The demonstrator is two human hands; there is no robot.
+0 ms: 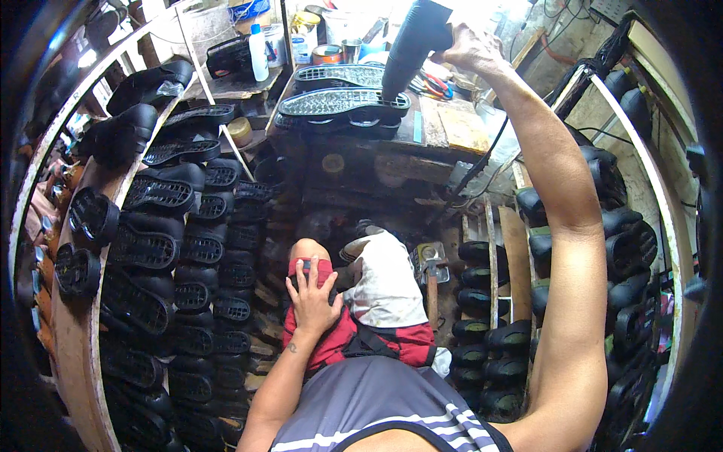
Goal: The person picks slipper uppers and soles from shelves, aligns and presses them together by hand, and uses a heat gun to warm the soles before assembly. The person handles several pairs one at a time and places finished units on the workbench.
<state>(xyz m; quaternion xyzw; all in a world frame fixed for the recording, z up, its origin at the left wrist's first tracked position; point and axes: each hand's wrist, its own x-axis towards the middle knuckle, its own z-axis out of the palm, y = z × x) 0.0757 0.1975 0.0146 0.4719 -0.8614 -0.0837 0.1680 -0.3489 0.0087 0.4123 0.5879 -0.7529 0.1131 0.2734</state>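
1. Two hands are in view, and the nearer is taken first: the left hand (pixel 310 297) is laid flat on the thigh, over the red shorts (pixel 354 335), with the fingers spread wide and nothing gripped.
2. A white cloth (pixel 385 290) is draped over the lap just beside that hand, and a hammer (pixel 432 275) lies on the floor next to it.
3. Racks (pixel 79 331) of dark shoes (pixel 151 248) are ranged along both sides, soles turned outward.
4. Farther off, the right hand (pixel 473 47) is stretched up and forward, its fingers wrapped tight around the handle of a heat gun (pixel 414 45).
5. The nozzle is pointed down at a black sole (pixel 343 102), which lies tread up on top of a stack on the bench (pixel 444 124), with a second sole (pixel 340 75) just behind it.
6. The step in hand is judged to be the warming of that top sole, probably its heel end under the nozzle.
7. For the next move a steady sweep along the sole would be called for, with the nozzle kept off the rubber, and the free hand would likely be needed to turn or lift the piece.
8. Whether the nozzle touches the sole cannot be told, and whether the gun is running is not shown.
9. The cord is lost behind the forearm, the jars and cans at the back are washed out by glare, and the outer racks are cut off by the dark rim.
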